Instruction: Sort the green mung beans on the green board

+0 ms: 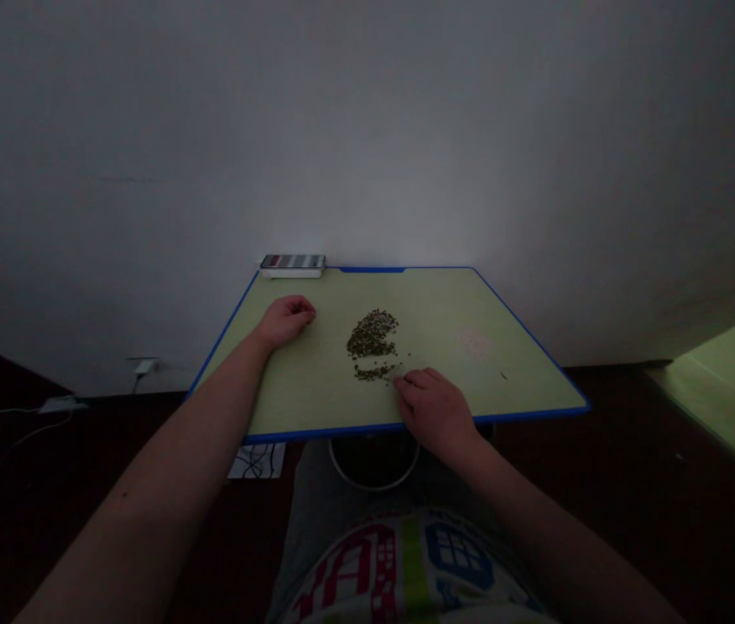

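Observation:
A pile of small dark green-brown grains (374, 334) lies in the middle of a pale table (315, 394) with a blue edge. A thin row of the same grains is parted off on its near side. My right hand (436, 412) rests at the right end of this row, its fingers bent and close together, thumb and fingertips by the grains. Whatever may be between those fingertips is too small to make out. Left of the pile, my left hand (286, 321) lies on the table with its fingers curled in; its palm is hidden.
Below the near table edge, a round bowl with a pale rim (373, 488) sits at my lap. A phone (293, 261) lies on a white box at the far left corner, by the wall (367, 130). Cables and a power adapter (145, 367) are at the left.

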Motion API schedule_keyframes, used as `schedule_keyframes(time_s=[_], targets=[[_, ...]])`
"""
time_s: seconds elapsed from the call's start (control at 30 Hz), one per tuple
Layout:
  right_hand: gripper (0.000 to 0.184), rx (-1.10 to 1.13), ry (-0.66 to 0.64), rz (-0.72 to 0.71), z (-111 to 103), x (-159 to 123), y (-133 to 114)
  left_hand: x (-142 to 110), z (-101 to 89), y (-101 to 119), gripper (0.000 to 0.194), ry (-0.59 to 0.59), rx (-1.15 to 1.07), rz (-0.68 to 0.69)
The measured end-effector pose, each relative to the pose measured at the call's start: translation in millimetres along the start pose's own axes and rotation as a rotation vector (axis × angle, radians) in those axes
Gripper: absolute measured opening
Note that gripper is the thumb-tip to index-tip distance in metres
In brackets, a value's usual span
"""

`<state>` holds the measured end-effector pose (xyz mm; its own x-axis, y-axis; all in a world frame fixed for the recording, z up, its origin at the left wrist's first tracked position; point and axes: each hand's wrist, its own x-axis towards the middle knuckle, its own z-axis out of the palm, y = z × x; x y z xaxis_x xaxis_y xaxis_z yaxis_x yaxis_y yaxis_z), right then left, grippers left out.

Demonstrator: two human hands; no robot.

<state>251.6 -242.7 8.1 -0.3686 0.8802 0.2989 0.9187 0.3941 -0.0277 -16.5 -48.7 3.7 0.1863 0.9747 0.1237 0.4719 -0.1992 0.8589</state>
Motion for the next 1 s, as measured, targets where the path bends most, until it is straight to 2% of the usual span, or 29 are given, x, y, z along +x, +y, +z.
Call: schedule_keyframes(time_s=[0.3, 0.7, 0.87, 1.0], targets=[[0.026, -0.076, 0.050, 0.138, 0, -4, 29, 2, 0.7, -3, 0.020, -0.002, -0.019, -0.001], [0.029, -0.199, 0.101, 0.314, 0, -4, 93, 2, -0.3, -3, 0.018, 0.007, 0.029, 0.031], [0.031, -0.167, 0.186, 0.260, 3, -8, 87, 2, -0.9, -5, 0.019, 0.010, 0.041, 0.026], [0.032, -0.001, 0.158, 0.189, 3, 6, 74, 3, -0.7, -7, 0.019, 0.007, 0.018, 0.023]])
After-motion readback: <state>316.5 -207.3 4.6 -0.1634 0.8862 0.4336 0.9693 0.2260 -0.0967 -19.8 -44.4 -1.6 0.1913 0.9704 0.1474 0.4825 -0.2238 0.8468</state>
